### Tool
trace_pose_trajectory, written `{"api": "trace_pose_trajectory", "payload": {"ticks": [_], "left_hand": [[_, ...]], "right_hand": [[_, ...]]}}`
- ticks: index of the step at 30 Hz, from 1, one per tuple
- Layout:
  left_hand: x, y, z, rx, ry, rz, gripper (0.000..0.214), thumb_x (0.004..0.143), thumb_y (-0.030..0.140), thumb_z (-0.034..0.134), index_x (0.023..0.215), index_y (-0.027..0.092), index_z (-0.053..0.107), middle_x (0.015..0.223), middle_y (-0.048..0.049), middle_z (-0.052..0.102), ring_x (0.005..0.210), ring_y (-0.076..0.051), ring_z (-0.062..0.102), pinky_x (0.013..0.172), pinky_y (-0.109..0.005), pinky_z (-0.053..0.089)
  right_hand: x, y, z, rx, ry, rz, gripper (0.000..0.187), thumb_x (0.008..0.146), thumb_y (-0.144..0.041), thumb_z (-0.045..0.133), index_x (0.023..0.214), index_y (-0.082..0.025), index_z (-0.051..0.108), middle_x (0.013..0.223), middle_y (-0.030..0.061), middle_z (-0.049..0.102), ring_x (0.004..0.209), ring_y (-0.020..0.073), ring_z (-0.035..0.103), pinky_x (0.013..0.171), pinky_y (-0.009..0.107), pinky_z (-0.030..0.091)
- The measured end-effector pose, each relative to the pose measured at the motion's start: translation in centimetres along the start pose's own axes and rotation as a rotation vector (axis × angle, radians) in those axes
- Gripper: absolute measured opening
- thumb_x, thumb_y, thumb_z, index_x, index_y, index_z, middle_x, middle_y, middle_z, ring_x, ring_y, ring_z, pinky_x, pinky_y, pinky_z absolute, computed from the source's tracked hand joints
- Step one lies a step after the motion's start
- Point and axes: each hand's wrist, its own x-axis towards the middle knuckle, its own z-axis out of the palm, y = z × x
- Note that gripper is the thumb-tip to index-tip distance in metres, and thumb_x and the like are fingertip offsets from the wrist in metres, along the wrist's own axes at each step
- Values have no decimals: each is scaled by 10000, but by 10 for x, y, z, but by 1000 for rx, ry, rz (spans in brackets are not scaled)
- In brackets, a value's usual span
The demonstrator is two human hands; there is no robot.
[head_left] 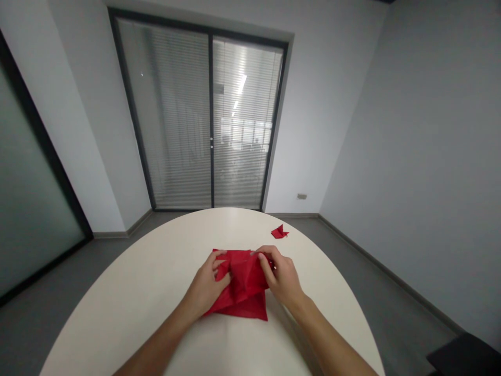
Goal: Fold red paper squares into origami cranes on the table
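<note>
A sheet of red paper (245, 271), creased and partly folded over itself, lies in front of me between both hands. My left hand (209, 282) grips its left side, thumb on top and fingers around the edge. On the right, my right hand (279, 271) pinches the raised upper right part of the paper between thumb and fingers. A lower flap of the sheet spreads toward me on the tabletop. Farther off to the right sits a small folded red paper figure (280, 232) with pointed tips, touched by neither hand.
The round cream table (156, 292) has a curved edge, with grey floor around it. Beyond it stands a dark-framed glass partition (211, 115) with blinds. A black object, perhaps a chair part (465, 355), shows at the lower right.
</note>
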Motion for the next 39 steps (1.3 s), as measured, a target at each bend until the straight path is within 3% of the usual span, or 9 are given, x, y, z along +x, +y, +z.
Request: {"api": "trace_pose_trajectory", "payload": {"ticks": [5, 7, 11, 14, 16, 21, 25, 34, 39], "left_hand": [[-1, 8, -3, 157, 72, 123, 270, 793, 253, 640, 1058, 205, 630, 1153, -85, 700, 1083, -225, 662, 1003, -371, 482], [-1, 10, -5, 238, 117, 135, 239, 815, 268, 621, 1046, 210, 649, 1121, -79, 712, 1041, -236, 670, 967, -374, 494], [-3, 13, -9, 334, 203, 168, 232, 802, 251, 613, 1023, 219, 677, 1070, -70, 733, 990, -257, 677, 936, -381, 496], [-5, 15, -10, 363, 217, 189, 251, 781, 224, 608, 1021, 236, 680, 1057, -58, 741, 976, -261, 681, 921, -378, 499], [-5, 16, -9, 379, 209, 206, 263, 787, 217, 594, 1036, 242, 676, 1071, -55, 738, 991, -259, 679, 929, -379, 496], [-7, 20, -4, 358, 237, 219, 284, 798, 263, 632, 1080, 243, 667, 1134, -61, 715, 1048, -262, 664, 929, -375, 507], [-10, 25, 1, 313, 225, 192, 362, 803, 323, 681, 1153, 241, 638, 1182, -71, 699, 955, -242, 692, 846, -348, 549], [-18, 19, 13, 276, 217, 246, 439, 856, 335, 651, 1271, 227, 558, 1322, -105, 618, 1152, -251, 636, 1018, -404, 498], [-27, 11, 25, 270, 197, 247, 683, 811, 304, 698, 1422, 234, 402, 1451, -134, 503, 1318, -287, 517, 1119, -476, 407]], "right_hand": [[0, 6, 3, -39, -43, 119, 120, 965, -195, 440, 1037, -227, 531, 817, 18, 711, 668, 182, 684, 611, 283, 537], [0, 4, 1, -103, -98, 68, 253, 900, -137, 474, 1137, -211, 525, 938, 53, 726, 797, 209, 704, 700, 330, 567], [2, -8, -2, -242, -220, -317, 650, 774, -61, 570, 1396, -218, 462, 1426, 139, 543, 1302, 298, 509, 1033, 490, 468], [2, -18, 2, -292, -286, -582, 518, 869, -95, 581, 1347, -290, 542, 1420, 81, 567, 1311, 267, 496, 1051, 471, 453], [1, -20, 5, -307, -246, -632, 368, 930, -124, 565, 1268, -263, 600, 1318, 77, 646, 1222, 245, 565, 977, 422, 504], [1, -15, 1, -242, -87, -519, 305, 946, -69, 480, 1171, -208, 632, 1074, 90, 732, 975, 203, 669, 794, 330, 561], [2, -16, -5, -339, -22, -490, 303, 972, -118, 478, 1212, -227, 626, 1072, 89, 734, 880, 173, 699, 690, 262, 569], [-2, -9, 0, -134, 26, -341, 251, 956, -131, 525, 1173, -214, 620, 1062, 88, 750, 982, 185, 726, 827, 293, 613], [-3, -10, 9, 44, 121, -147, 90, 943, -168, 554, 958, -215, 629, 985, 85, 748, 865, 190, 736, 745, 305, 624]]}}
